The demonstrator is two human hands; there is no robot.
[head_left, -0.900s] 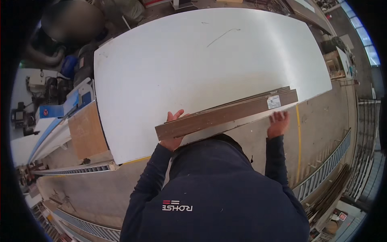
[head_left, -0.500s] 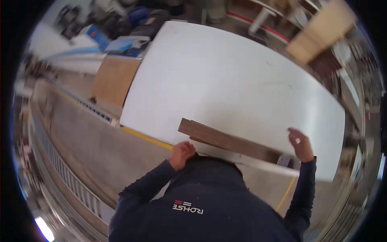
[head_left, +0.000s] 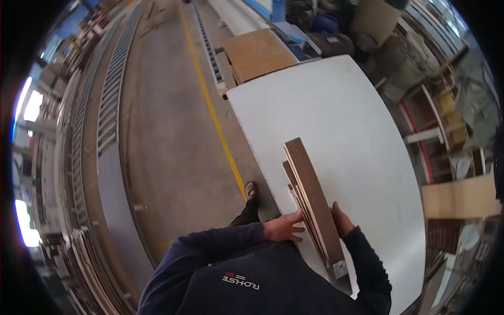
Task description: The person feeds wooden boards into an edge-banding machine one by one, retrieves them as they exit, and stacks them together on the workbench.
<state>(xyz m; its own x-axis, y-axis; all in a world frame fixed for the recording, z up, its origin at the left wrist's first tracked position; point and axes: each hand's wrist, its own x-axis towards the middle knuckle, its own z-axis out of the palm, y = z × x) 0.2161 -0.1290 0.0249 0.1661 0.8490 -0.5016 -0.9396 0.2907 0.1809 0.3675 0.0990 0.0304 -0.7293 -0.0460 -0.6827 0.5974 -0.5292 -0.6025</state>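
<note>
Brown boards (head_left: 318,210) between left grip (head_left: 285,226) and right grip (head_left: 342,221), white table (head_left: 362,126)

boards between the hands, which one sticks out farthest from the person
The rightmost board, beside the right hand: its far end reaches past the others, which sit to its left.

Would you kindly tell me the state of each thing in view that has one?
Brown wooden strips: stacked, far ends staggered.
White label: on the stack's near end.
Left hand: fingers spread at the stack's left side.
Right hand: at its right side, fingers partly hidden.
White tabletop: flat, under the stack.
Tan board: lying flat beyond the tabletop's far end.
Shoe: beside the yellow floor line.
</note>
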